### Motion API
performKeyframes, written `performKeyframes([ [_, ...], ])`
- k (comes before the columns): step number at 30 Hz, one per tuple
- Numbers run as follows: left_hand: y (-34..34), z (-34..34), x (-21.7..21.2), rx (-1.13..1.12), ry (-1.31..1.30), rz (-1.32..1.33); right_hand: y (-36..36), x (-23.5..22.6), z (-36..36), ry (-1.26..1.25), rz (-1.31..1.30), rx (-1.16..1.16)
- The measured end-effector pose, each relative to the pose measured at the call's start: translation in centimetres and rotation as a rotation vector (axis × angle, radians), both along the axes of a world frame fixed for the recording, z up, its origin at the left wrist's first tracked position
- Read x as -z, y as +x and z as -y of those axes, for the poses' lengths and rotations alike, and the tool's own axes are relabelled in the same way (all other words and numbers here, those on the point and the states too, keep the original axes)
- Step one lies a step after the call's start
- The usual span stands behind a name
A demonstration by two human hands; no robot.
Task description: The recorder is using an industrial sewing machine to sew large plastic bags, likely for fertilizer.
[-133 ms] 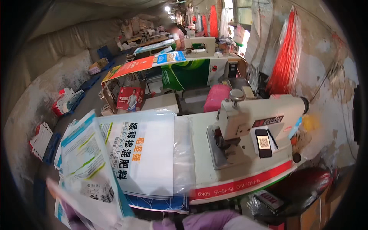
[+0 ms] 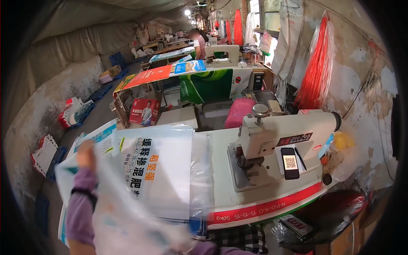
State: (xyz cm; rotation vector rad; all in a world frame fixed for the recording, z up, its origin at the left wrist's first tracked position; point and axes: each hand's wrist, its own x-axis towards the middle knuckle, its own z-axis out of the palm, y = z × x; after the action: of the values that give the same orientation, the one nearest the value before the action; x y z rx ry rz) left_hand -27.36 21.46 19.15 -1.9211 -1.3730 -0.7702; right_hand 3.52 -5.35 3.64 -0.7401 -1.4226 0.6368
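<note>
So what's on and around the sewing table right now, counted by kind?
Cream industrial sewing machine: 1
Black phone with a square code on its screen: 1
Pink spool of thread: 1
Bundle of red plastic strips hanging on the wall: 1
Translucent plastic bag lifted by both hands: 1
Total: 5

Left hand point(image 2: 86, 155): bare, no glove, fingers blurred. Left forearm: covered by a loose lilac-purple fabric sleeve point(image 2: 80, 204), soft and creased, reaching to the wrist. A narrow dark band point(image 2: 83, 192) circles this sleeve a little below the wrist. Right hand: not discernible. Right arm: only a strip of the same lilac-purple fabric point(image 2: 216, 248) shows along the lower edge. Rings, watch, markings on the sleeves: too blurred to tell.
</note>
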Motion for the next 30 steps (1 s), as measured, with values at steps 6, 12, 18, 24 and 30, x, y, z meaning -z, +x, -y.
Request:
performKeyframes([
  [6,29.7,-4.9,14.6,0.636,-0.515,-0.111,16.7,10.5,6.5,-0.885,-0.480,0.057],
  [12,38.0,-3.3,22.5,0.829,-0.647,-0.121,21.2,9.1,10.9,-0.603,0.143,0.230],
  [18,45.5,-4.2,16.8,1.097,-0.723,-0.044,23.4,8.1,11.1,-0.830,-0.469,-0.027],
  [24,49.0,-2.1,18.0,1.016,-0.978,0.088,24.2,5.1,12.3,-0.834,-0.316,0.374],
  [30,47.7,-2.4,20.1,1.189,-0.656,-0.006,27.4,6.8,11.7,-0.735,0.838,0.450],
])
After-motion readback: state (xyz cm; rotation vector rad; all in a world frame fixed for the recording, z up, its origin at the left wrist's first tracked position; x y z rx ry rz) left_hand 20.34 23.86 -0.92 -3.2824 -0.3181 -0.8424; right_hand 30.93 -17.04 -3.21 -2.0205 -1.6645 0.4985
